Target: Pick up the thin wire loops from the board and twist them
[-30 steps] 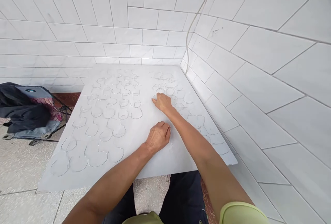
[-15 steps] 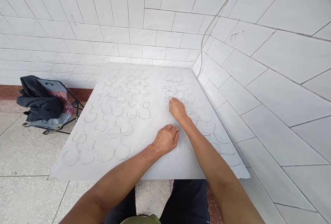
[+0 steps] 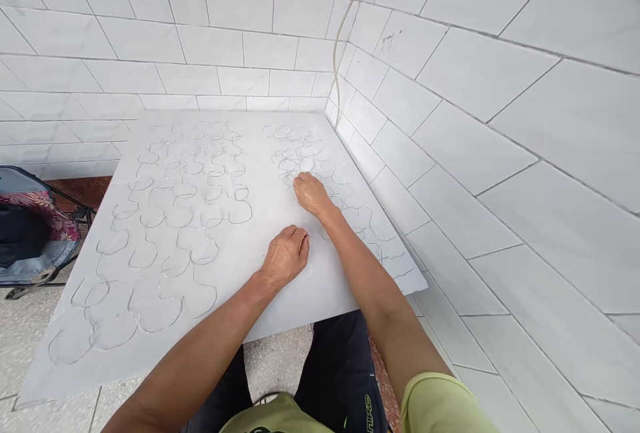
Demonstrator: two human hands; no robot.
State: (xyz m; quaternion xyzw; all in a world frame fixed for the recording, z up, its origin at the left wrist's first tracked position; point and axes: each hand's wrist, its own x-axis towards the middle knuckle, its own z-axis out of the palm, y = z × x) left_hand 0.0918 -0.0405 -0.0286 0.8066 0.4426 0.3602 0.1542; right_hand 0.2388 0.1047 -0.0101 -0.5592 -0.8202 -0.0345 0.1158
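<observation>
Two arms (image 3: pixel 210 346) reach over the board (image 3: pixel 267 206); left hand (image 3: pixel 287 256) curled, fingers together; right hand (image 3: pixel 311 194) bent down, fingertips just beside curved wires (image 3: pixel 287 165); whether they pinch one, I cannot tell.

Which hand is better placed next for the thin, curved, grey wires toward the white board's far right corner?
Probably the right hand: it's beside those wires; the left hand sits farther back.

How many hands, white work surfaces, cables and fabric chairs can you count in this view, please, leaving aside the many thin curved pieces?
Hands: 2 (left hand, right hand)
White work surface: 1
Cable: 1
Fabric chair, partly out of frame: 1
Total: 5
</observation>
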